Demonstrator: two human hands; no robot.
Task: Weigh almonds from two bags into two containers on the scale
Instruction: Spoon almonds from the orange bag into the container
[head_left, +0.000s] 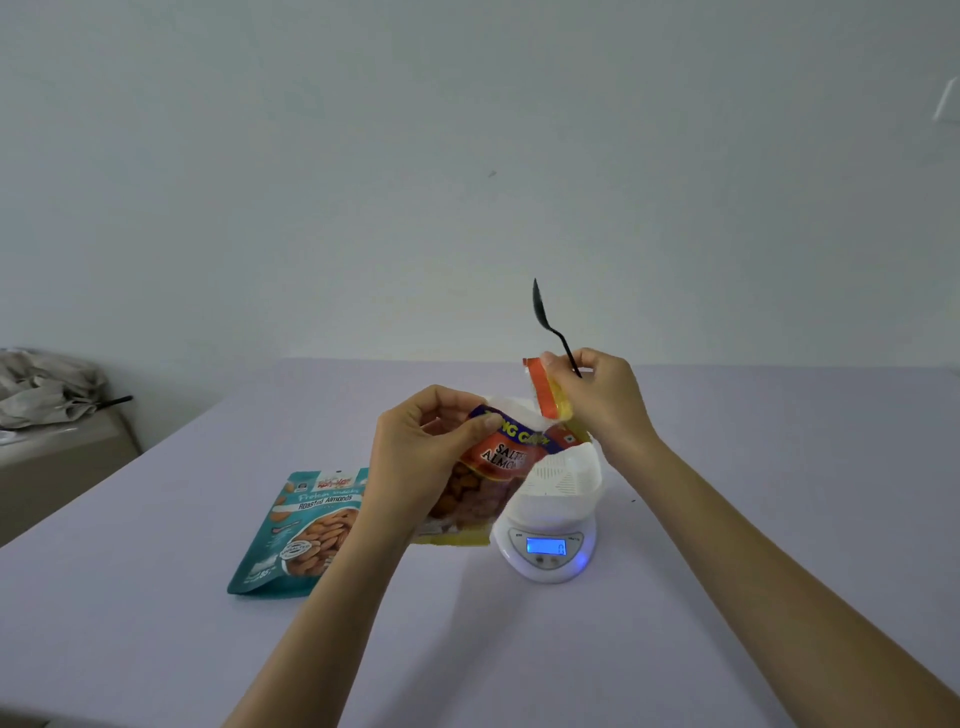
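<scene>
My left hand (421, 447) pinches the top of an orange and blue salted almonds bag (483, 478), held above the table with almonds showing through its clear window. My right hand (602, 400) grips the bag's torn orange top strip (543, 389) together with a black spoon (550, 322) that points upward. Just right of the bag, a white container (563, 491) sits on the white kitchen scale (548, 551), whose blue display is lit. A teal roasted almonds bag (301, 530) lies flat on the table to the left.
The lilac table (727, 519) stretches around the scale. Beyond its left edge stands a beige unit (62, 457) with crumpled grey cloth (47, 387) on top. A plain wall lies behind.
</scene>
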